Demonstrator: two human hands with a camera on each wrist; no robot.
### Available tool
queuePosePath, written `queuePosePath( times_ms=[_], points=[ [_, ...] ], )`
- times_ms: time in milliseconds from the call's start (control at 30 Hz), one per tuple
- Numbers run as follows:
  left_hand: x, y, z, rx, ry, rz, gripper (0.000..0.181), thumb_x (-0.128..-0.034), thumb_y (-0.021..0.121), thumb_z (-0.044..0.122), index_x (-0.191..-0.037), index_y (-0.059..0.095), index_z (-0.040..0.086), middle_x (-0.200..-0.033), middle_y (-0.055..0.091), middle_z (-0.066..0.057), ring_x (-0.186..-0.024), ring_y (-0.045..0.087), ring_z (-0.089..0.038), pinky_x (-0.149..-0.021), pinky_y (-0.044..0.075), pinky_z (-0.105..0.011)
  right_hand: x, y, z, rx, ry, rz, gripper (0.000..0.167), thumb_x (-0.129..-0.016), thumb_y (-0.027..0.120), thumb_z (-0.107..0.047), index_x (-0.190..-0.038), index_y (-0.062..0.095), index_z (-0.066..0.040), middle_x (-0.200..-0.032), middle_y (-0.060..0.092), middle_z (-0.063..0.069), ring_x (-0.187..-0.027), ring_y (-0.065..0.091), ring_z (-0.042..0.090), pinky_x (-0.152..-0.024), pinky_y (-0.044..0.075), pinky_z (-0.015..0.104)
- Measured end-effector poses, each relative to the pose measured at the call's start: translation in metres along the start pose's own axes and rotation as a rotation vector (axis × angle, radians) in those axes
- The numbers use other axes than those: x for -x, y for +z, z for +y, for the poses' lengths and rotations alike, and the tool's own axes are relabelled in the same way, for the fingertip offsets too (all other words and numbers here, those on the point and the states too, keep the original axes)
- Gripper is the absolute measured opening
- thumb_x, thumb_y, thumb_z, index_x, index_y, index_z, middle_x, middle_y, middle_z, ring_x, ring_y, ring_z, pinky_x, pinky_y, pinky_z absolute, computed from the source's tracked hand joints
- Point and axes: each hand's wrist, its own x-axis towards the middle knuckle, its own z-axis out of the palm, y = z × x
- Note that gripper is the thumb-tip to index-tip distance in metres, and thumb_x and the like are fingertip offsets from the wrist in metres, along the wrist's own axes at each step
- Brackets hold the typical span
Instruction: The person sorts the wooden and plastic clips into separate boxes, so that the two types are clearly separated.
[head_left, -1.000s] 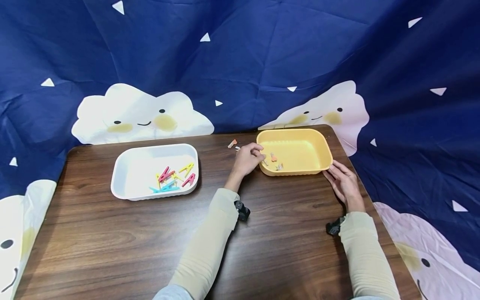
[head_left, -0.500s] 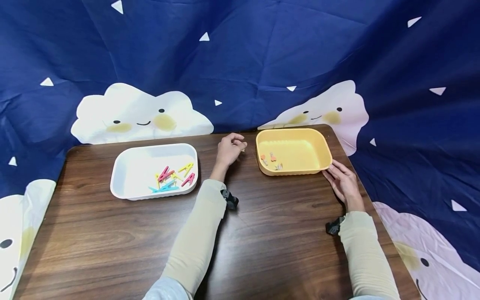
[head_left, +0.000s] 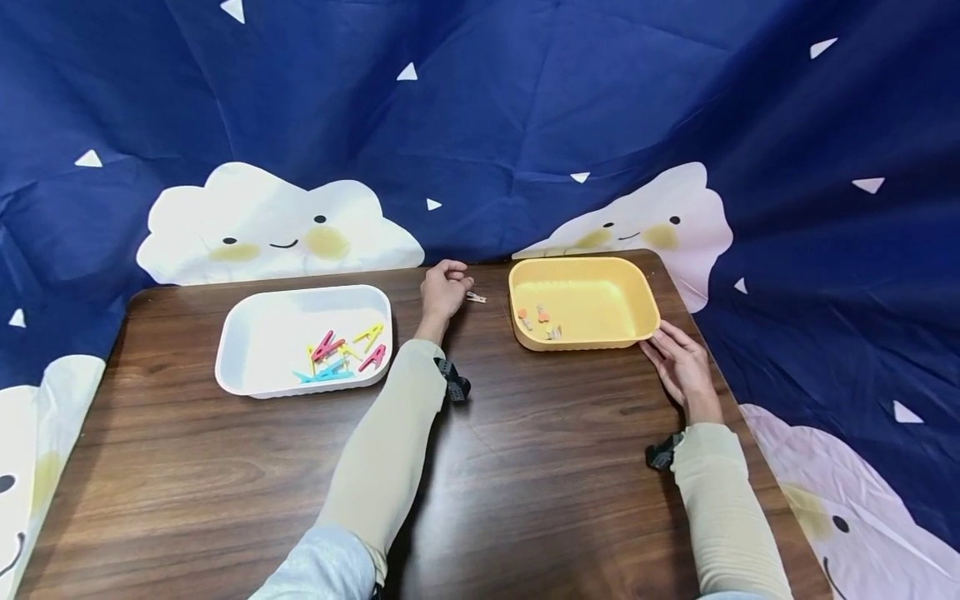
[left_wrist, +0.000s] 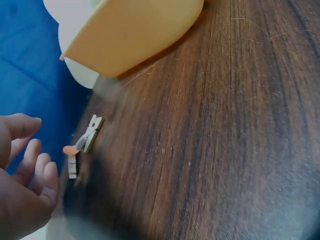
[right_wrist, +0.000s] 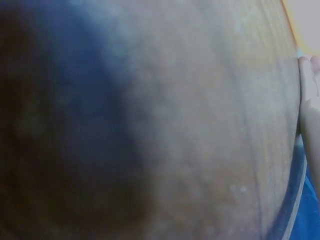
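Note:
In the head view my left hand [head_left: 444,292] is over the far part of the table, beside a small wooden clothespin [head_left: 476,297]. The left wrist view shows its fingers loosely bent with nothing between them. Near the fingertips lie two little clothespins: a plain wooden clothespin [left_wrist: 93,133] with a greyish ornament and a clothespin with an orange heart [left_wrist: 71,150]. My right hand [head_left: 684,364] holds the near right corner of the yellow tray [head_left: 600,343], thumb and fingers either side of it. Several small decorated clothespins [head_left: 543,315] lie in the tray's left end.
A white tray [head_left: 255,385] stands on the left, with several red, yellow and blue plastic clothespins [head_left: 327,346] in it. The brown wooden table [head_left: 540,467] reaches back to a blue curtain [head_left: 480,108] with cloud prints.
My left hand has moved left from the yellow tray to the loose clothespins, and a heart clothespin now shows where its fingers were. My right hand stays at the tray's corner.

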Motion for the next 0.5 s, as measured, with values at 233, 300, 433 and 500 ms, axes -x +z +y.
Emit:
queuePosePath(
  times_ms=[233,300,433,500],
  points=[
    [-0.009,0.004,-0.008,-0.247,-0.061,-0.001,0.033,-0.0885,0.078,0.019,-0.118,0.071,0.007,-0.106,0.071,-0.008,-0.104,0.063,-0.028,-0.094,0.047,-0.038,-0.001,0.003,0.002,0.017,-0.015,0.002,0.030,-0.100,0.053,0.011,-0.120,0.073,0.001,-0.119,0.072,0.010,-0.107,0.068,0.019,-0.103,0.047,0.038],
    [-0.011,0.005,-0.008,-0.324,-0.077,-0.015,0.036,-0.0886,0.079,0.024,-0.119,0.070,0.008,-0.106,0.071,-0.007,-0.106,0.062,-0.029,-0.094,0.047,-0.040,-0.001,0.002,0.002,0.020,-0.020,0.007,0.030,-0.099,0.053,0.011,-0.120,0.072,0.002,-0.119,0.072,0.010,-0.108,0.068,0.019,-0.102,0.048,0.039],
    [-0.013,0.008,-0.008,-0.404,-0.083,-0.033,0.030,-0.0913,0.077,0.023,-0.117,0.071,0.009,-0.106,0.073,-0.007,-0.106,0.064,-0.031,-0.094,0.049,-0.041,0.000,0.001,0.000,0.031,-0.021,0.011,0.029,-0.099,0.054,0.011,-0.120,0.073,0.001,-0.119,0.072,0.010,-0.107,0.069,0.019,-0.102,0.048,0.038],
    [-0.014,0.010,-0.008,-0.418,-0.096,-0.028,0.024,-0.0926,0.074,0.019,-0.115,0.073,0.010,-0.105,0.074,-0.006,-0.106,0.065,-0.031,-0.093,0.049,-0.041,0.001,0.001,-0.001,0.028,-0.016,0.010,0.029,-0.099,0.054,0.010,-0.120,0.073,0.001,-0.118,0.072,0.010,-0.106,0.069,0.019,-0.102,0.048,0.038]
  ],
)
